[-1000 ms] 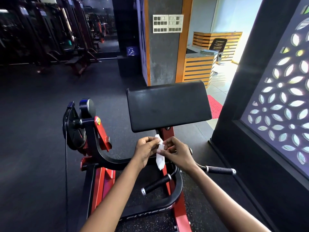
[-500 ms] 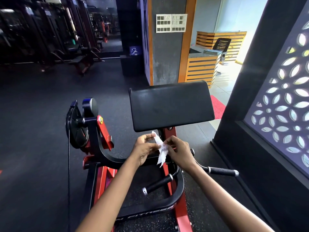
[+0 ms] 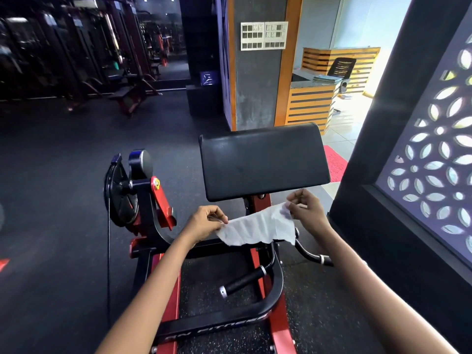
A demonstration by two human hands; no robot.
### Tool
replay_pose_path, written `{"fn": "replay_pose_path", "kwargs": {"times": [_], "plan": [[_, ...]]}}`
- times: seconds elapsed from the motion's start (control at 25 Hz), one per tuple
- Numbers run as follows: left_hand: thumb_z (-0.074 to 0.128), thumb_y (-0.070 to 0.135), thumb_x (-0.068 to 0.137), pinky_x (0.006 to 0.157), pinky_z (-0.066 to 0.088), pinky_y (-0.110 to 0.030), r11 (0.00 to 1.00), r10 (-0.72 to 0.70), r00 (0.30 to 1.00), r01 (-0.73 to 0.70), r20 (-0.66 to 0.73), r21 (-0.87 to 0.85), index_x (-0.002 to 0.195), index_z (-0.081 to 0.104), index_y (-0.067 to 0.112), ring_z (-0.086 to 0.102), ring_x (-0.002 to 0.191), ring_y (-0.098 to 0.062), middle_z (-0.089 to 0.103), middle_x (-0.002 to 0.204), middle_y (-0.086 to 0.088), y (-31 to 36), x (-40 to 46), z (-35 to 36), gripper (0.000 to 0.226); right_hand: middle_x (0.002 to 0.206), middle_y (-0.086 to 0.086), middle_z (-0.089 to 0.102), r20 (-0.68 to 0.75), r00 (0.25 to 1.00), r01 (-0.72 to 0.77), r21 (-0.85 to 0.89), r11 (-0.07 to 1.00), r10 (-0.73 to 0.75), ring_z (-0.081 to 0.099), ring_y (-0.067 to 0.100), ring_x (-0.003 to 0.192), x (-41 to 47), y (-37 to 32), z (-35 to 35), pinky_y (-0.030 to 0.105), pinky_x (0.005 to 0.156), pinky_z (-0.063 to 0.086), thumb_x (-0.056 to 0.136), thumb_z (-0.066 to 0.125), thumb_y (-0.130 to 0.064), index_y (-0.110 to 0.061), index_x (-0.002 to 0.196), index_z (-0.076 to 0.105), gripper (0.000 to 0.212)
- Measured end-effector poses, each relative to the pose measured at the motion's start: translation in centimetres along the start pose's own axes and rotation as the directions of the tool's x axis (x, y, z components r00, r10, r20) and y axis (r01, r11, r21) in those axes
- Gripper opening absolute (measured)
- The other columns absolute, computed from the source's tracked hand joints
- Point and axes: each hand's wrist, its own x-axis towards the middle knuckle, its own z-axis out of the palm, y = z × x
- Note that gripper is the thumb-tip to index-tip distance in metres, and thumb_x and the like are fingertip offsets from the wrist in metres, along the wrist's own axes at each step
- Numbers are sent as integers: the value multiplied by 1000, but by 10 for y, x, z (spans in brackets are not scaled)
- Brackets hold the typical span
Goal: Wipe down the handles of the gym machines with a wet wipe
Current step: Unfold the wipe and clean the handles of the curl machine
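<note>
Both hands hold a white, crinkled wet wipe (image 3: pixel 258 229) stretched out below the black padded armrest (image 3: pixel 263 162): left hand (image 3: pixel 204 223) fingers pinched on its left edge, right hand (image 3: pixel 307 209) fingers pinched on its upper right corner, above the black rubber-gripped handle (image 3: pixel 242 279).

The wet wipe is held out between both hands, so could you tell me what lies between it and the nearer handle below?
Head view: nothing lies between the wet wipe and nearer handle.

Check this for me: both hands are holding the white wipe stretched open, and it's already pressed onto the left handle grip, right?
Not quite. The head view shows the left hand and right hand holding the wipe stretched open, but it is in the air below the pad, not on the left handle grip.
</note>
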Motion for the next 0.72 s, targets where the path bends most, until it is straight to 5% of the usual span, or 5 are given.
{"fn": "replay_pose_path", "kwargs": {"times": [0.2, 0.4, 0.56, 0.72], "plan": [[52, -14, 77, 64, 43, -24, 999, 12, 1000, -12, -9, -35, 66, 70, 16, 53, 61, -9, 65, 60, 6, -2, -1, -5, 37, 72, 3, 54, 12, 1000, -5, 61, 998, 5, 57, 13, 63, 4, -5, -11, 22, 55, 53, 87, 60, 0, -12, 82, 58, 13], [58, -5, 85, 63, 54, -27, 864, -37, 999, 27, -10, -503, 85, 67, 7, 63, 67, -11, 67, 73, 1, 5, -12, -5, 15, 69, 4, 56, 37, 996, -84, 220, 972, 77, 56, 7, 57, 2, -11, -18, 19, 51, 49, 86, 59, 3, -9, 82, 59, 13], [66, -5, 81, 53, 53, -21, 834, -176, 982, 110, -71, -541, 89, 65, 7, 65, 59, -8, 67, 76, -6, 11, -9, 7, 15, 70, 6, 56, -103, 991, -83, 20, 996, 85, 56, 18, 62, 6, -7, -11, 31, 54, 55, 85, 61, 1, -10, 79, 57, 14], [66, -3, 81, 51, 53, -18, 894, -155, 980, 85, -127, -440, 86, 64, 7, 59, 49, -2, 65, 74, -6, 34, -2, 29, 11, 69, 4, 60, -101, 990, 75, -184, 980, -95, 60, 21, 62, -6, -10, 18, 33, 56, 54, 82, 63, -2, -18, 74, 57, 18]]}}
